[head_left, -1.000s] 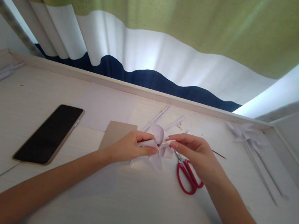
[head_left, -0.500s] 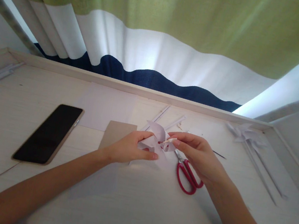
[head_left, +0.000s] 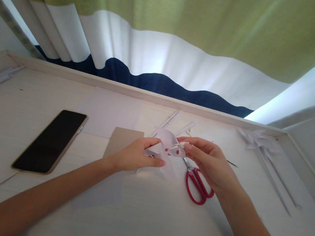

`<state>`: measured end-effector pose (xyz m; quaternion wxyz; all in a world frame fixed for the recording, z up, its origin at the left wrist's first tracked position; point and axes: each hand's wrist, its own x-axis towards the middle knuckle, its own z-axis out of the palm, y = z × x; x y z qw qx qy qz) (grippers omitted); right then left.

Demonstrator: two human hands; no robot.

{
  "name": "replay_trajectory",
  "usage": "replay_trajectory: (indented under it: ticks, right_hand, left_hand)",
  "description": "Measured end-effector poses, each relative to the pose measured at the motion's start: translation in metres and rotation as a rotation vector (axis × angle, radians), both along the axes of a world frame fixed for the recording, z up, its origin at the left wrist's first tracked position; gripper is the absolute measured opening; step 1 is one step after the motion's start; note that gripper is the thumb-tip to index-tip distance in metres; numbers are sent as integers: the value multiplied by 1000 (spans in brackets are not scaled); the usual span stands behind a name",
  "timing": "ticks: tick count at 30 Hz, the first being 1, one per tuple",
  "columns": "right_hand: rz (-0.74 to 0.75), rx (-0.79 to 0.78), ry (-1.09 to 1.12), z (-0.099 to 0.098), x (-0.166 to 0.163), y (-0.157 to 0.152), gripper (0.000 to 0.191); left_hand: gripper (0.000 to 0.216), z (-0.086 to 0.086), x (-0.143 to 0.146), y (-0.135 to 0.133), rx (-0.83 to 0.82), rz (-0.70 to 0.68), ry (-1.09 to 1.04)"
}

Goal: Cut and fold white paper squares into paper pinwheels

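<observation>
Left of the scissors (head_left: 200, 184), fingers of the left hand (head_left: 136, 155) pinch the folded paper (head_left: 168, 138), whose red marks (head_left: 166, 150) show more now that the right hand (head_left: 213, 163), pinching maybe a white stick (head_left: 181, 144), has drawn back.

Head-worn camera; faces forward, down across desk (head_left: 140, 220).
</observation>
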<state>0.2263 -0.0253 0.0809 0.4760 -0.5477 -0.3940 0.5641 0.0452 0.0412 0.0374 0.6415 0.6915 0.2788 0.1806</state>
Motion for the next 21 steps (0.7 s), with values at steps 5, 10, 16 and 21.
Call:
replay_trajectory:
  ticks: [5,10,16,21]
  right_hand:
    - [-7,13,17,-1,0,0,14]
    - [-3,36,16,-7,3,2,15]
    - [-4,63,24,-6,5,2,13]
    - [-26,50,2,-4,4,3,12]
  left_hand:
    - [43,1,0,0,40,16,-18]
    - [45,1,0,1,40,11,-27]
    - [42,-1,2,1,-14,-15,-85]
    - [36,-1,1,1,-3,-7,-49]
